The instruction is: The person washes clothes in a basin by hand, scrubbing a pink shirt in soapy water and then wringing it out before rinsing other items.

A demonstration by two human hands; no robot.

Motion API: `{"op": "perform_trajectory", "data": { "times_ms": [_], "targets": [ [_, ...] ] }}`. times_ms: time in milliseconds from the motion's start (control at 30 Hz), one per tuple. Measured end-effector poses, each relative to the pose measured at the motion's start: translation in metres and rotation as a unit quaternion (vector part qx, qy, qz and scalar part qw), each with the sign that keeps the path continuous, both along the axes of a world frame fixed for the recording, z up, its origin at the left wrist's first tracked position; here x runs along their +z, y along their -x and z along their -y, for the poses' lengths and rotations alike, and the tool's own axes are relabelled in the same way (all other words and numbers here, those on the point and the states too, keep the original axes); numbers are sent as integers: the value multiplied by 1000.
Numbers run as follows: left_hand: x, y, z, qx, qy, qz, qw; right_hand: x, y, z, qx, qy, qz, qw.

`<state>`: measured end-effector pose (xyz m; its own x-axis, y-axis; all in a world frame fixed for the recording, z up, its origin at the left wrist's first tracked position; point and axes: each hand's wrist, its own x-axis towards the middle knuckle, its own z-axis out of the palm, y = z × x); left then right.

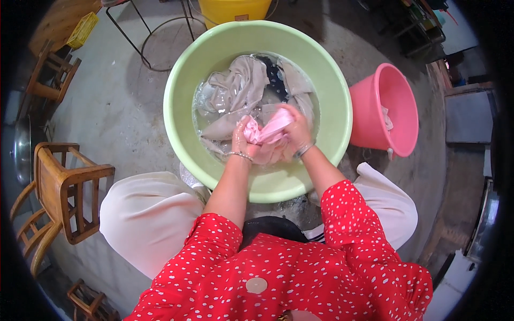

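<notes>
A large light-green basin [176, 101] stands between my knees, holding soapy water and soaking laundry. Both my hands are over its near half, gripping one wet pink cloth [274, 125]. My left hand [243, 141] is closed round the bunched left end. My right hand [298, 131] has its fingers wrapped on the other end, and the cloth stretches between them. The lower part of the pink cloth hangs into the water. Beyond my hands lie a beige garment [243, 80] and a dark spotted cloth [275, 80], both partly under water.
To the right, a pink bucket [369, 109] leans over with a pale cloth [386, 117] inside. Behind the basin are a yellow bucket [235, 10] and a thin metal stand [143, 53]. A wooden chair [75, 182] is at the left, with a small wooden stool [90, 302] lower down.
</notes>
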<state>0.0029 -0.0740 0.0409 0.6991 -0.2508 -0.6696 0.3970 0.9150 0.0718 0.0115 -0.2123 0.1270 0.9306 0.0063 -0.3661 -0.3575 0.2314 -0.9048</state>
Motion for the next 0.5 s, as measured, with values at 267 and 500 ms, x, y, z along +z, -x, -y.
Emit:
{"op": "perform_trajectory", "data": {
  "times_ms": [267, 500],
  "targets": [
    [-21, 18, 27, 31, 165, 207, 964, 17, 38, -60, 165, 512, 362, 761],
    [35, 9, 56, -26, -20, 25, 999, 2, 4, -18, 92, 534, 146, 828]
  ]
}}
